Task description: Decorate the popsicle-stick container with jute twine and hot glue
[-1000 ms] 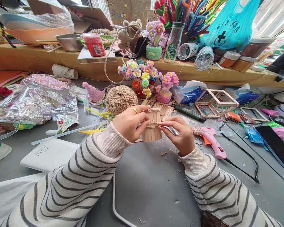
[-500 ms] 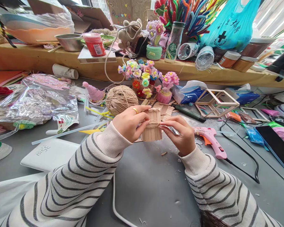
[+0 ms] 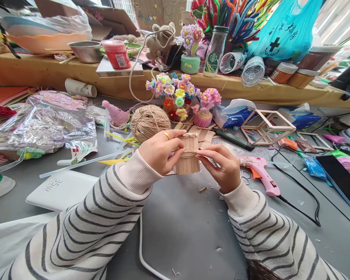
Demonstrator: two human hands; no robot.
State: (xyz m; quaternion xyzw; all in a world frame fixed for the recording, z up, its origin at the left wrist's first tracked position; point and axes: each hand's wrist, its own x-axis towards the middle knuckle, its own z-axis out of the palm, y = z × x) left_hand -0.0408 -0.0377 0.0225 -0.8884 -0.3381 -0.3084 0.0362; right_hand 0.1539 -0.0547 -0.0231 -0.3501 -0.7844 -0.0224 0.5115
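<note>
While the left hand point(image 3: 161, 151) grasps a small piece of pale, upright wooden slats point(image 3: 189, 168), the right hand point(image 3: 223, 165) pinches thin brown twine point(image 3: 189, 156) at its edge.

In the head view, the wooden piece is between the hands, over the grey tabletop point(image 3: 189, 233), near the big round ball of tan jute twine point(image 3: 150, 121); whether it rests on anything I cannot tell. The thin twine crosses the slats about midway. Done well, I judge, this wants gentle, even tension and a level strand, the left grip firm without crushing. Left fingers reach the top edge; right thumb and forefinger meet opposite, both forearms angling inward.
</note>
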